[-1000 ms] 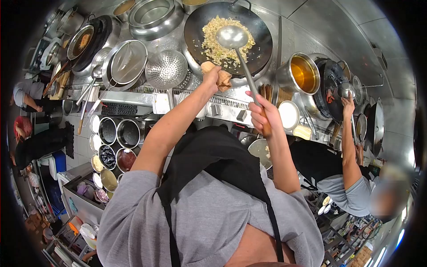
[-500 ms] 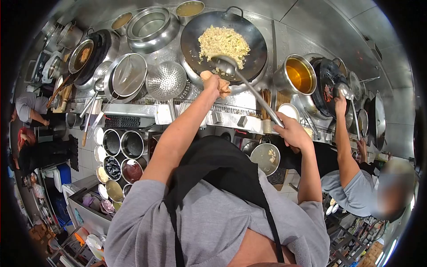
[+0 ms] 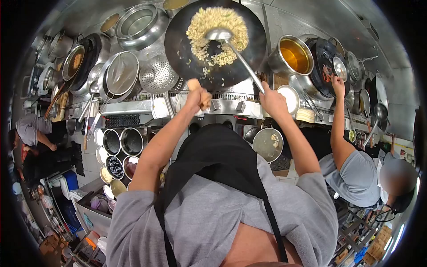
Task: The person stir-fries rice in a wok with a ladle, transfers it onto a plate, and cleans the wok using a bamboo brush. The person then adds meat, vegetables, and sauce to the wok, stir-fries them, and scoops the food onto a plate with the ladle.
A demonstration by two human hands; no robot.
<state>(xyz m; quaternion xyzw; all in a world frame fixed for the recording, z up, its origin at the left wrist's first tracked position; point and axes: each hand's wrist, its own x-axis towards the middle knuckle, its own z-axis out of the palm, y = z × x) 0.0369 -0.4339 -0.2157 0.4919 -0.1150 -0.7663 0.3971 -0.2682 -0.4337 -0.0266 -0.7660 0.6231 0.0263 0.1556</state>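
My left hand (image 3: pixel 196 99) is closed around a bunched tan cloth (image 3: pixel 205 100) at the near side of the black wok (image 3: pixel 178 49); the cloth hides what lies under it, presumably the wok's handle. My right hand (image 3: pixel 273 101) grips the shaft of a long metal ladle (image 3: pixel 242 61). The ladle's bowl rests upside down over fried rice (image 3: pixel 220 18) in the far half of the wok. The rice is blurred by motion, and loose grains lie scattered down the near slope.
Left of the wok are a perforated skimmer (image 3: pixel 159 74), a mesh strainer (image 3: pixel 122 73) and a metal basin (image 3: pixel 138 26). On its right stand a pot of amber liquid (image 3: pixel 291 55) and a white bowl (image 3: pixel 289 99). A co-worker's hand (image 3: pixel 338 84) works at another wok (image 3: pixel 322 62).
The wok appears raised and tipped toward me. The rice has moved up and spread into a ring, and the ladle's bowl has moved up to its middle. Both hands have shifted left.
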